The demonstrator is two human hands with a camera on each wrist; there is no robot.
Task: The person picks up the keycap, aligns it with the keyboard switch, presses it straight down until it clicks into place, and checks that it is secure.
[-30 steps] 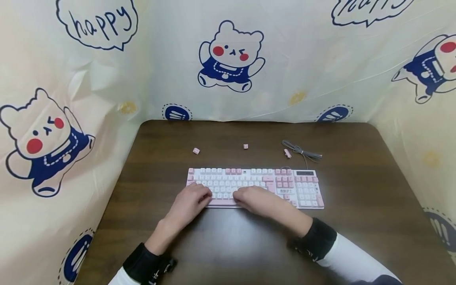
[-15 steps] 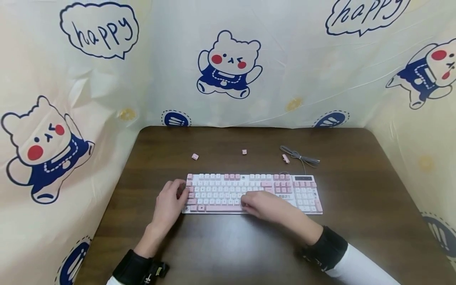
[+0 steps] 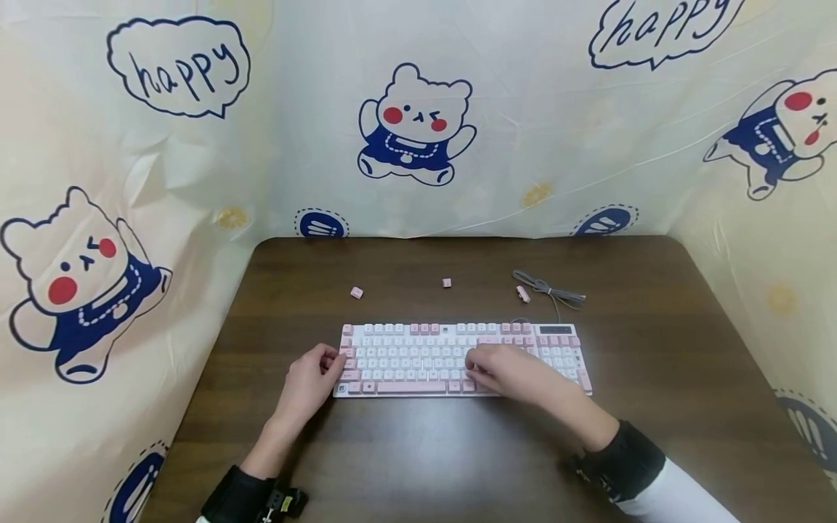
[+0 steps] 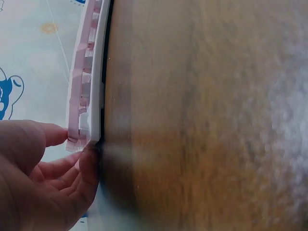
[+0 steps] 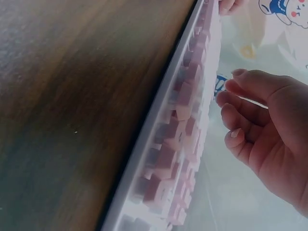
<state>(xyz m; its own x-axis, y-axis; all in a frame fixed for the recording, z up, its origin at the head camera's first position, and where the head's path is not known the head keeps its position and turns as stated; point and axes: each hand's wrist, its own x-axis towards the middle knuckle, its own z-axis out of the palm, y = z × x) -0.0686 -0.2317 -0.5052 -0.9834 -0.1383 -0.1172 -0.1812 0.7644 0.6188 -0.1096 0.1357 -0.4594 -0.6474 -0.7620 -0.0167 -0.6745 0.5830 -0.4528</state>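
Note:
A white and pink keyboard (image 3: 410,387) lies on the brown table. At its left end, my left hand (image 3: 307,385) holds the edge between thumb and fingers; the left wrist view has the fingertips (image 4: 86,156) against the corner of the keyboard (image 4: 95,96). My right hand (image 3: 516,374) is over the right-of-centre keys, its fingers loosely bent. In the right wrist view that hand (image 5: 269,122) holds nothing and hangs above the pink keys (image 5: 166,159), apart from them. It covers some keys in the head view.
Behind the keyboard lie a pink keycap (image 3: 356,293) on the left, another small pink keycap (image 3: 447,282) near the middle, and a longer pink piece (image 3: 523,294) beside a bundled grey cable (image 3: 549,288). A printed cloth (image 3: 418,203) surrounds the table's back and sides.
My left hand has moved left off the keys to the keyboard's left edge. My right hand has slid rightward over the keys. The head view has tilted slightly upward.

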